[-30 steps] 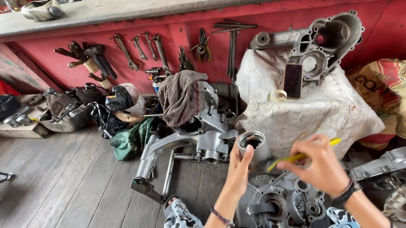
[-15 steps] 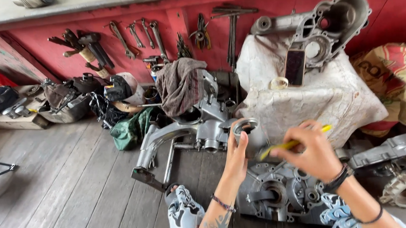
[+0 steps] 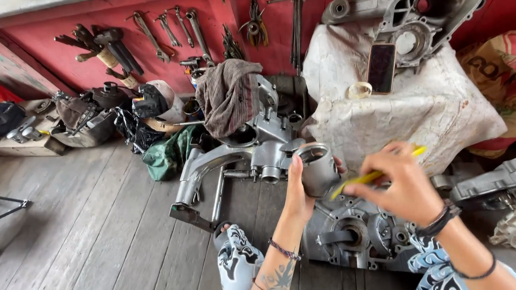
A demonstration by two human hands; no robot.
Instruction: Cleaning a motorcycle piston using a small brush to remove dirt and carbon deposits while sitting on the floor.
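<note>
Fingers (image 3: pixel 296 166) around 1 cylinder (image 3: pixel 318 168)

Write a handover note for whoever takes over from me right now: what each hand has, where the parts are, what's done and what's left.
Left hand grips a round metal cylinder part, open end up, above the engine case on the plank floor.
Right hand holds a yellow-handled tool, tip at the cylinder's side.
Done: cylinder is off the case, in hand.
Left: work with the tool appears under way; how far along cannot be told.
</note>
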